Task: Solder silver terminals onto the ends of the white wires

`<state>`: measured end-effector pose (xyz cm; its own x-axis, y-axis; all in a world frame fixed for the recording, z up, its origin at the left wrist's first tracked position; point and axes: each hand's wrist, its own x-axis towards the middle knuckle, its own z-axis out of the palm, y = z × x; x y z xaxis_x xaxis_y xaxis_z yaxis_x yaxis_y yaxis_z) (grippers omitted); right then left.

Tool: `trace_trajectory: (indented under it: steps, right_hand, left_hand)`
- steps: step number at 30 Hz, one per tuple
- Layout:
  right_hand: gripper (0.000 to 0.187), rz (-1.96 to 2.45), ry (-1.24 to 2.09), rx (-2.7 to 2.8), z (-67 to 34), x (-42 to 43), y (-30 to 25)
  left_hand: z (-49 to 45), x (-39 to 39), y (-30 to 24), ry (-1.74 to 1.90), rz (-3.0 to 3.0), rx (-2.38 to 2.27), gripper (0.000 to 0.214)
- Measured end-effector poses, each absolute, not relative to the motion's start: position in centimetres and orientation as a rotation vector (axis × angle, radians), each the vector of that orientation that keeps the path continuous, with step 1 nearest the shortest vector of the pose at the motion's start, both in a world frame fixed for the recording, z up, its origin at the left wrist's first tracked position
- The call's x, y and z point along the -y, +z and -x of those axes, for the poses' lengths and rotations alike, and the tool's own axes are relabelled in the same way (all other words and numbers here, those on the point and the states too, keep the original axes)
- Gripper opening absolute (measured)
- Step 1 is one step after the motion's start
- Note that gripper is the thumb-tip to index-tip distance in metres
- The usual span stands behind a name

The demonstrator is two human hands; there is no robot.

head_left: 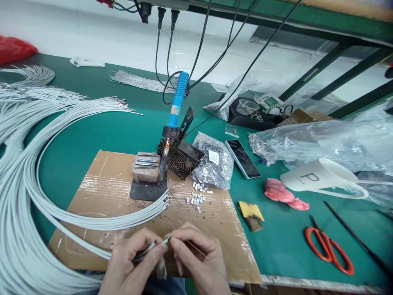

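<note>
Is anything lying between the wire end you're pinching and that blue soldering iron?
Yes: the tips of a loose wire bundle lie on the cardboard between the pinched wire end and the soldering iron.

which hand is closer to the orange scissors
Right. The right hand is left of the orange scissors, over the cardboard's near edge; the left hand is even farther left, beyond it. Both pinch a white wire end.
</note>
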<state>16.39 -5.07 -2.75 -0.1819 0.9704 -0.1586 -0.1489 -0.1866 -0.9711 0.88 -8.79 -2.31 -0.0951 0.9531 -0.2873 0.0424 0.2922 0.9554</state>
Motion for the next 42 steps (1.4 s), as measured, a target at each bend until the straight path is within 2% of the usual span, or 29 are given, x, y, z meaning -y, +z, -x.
trace_trajectory:
  steps: [13, 26, 34, 42]
  right_hand:
    - [0.02, 1.067, 1.575, 1.186, -17.1, 5.2, -2.8]
    - [0.017, 0.983, 1.478, 1.347, -18.0, 5.3, -2.9]
    - [0.011, 0.989, 1.401, 1.38, -17.7, 5.7, -3.6]
    - [0.011, 1.022, 1.315, 1.374, -17.4, 6.0, -3.5]
  left_hand:
    - [-0.7, 9.1, -2.1, 1.054, -1.019, -1.407, 0.026]
    - [0.6, 9.0, -3.5, 1.009, -1.42, -1.319, 0.019]
    - [0.3, 9.4, -3.4, 0.99, -1.407, -1.383, 0.027]
    - [-0.7, 9.5, -2.9, 1.129, -1.3, -1.442, 0.02]
